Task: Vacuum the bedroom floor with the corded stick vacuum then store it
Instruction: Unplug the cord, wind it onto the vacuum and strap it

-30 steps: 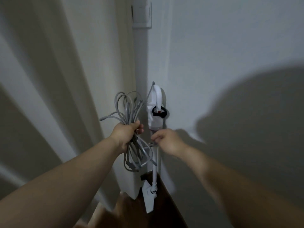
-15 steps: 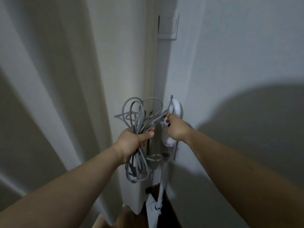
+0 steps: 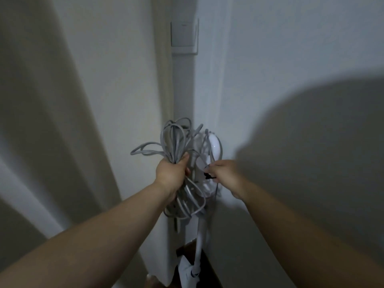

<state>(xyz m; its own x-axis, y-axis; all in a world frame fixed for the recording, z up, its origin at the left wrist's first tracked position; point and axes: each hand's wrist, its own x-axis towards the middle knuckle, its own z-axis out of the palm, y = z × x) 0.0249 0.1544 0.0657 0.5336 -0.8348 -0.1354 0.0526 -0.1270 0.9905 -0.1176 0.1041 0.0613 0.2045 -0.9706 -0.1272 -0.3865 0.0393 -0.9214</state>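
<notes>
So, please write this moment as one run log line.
phase: storing | left hand: grips cord | right hand: at vacuum handle | vacuum: upright in corner

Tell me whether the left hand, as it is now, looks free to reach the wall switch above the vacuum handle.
Probably not: the left hand grips the bundled grey cord, though nothing blocks the wall up to the switch.
</notes>
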